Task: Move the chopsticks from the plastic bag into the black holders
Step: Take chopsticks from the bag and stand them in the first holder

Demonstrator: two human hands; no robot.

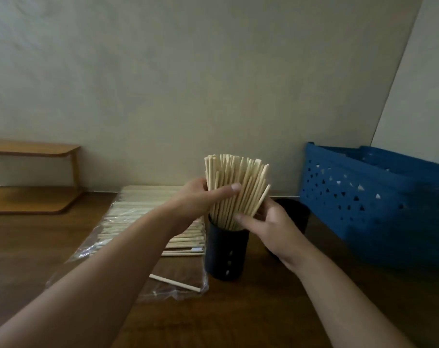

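A thick bundle of pale wooden chopsticks point(236, 177) stands upright in a black cylindrical holder point(226, 252) at the middle of the wooden table. My left hand point(200, 197) wraps round the bundle from the left, thumb laid across its front. My right hand point(271, 222) clasps the bundle's lower part from the right, just above the holder's rim. A second black holder point(295, 212) stands behind my right hand, partly hidden. To the left lies the clear plastic bag point(92, 249) with several more chopsticks point(148, 197) in it, and one loose chopstick point(175, 282) lies near its front end.
A blue perforated plastic basket point(369, 204) stands at the right against the wall. A low wooden shelf point(35, 177) sits at the far left. The wooden table point(251, 310) stretches toward me in front of the holder.
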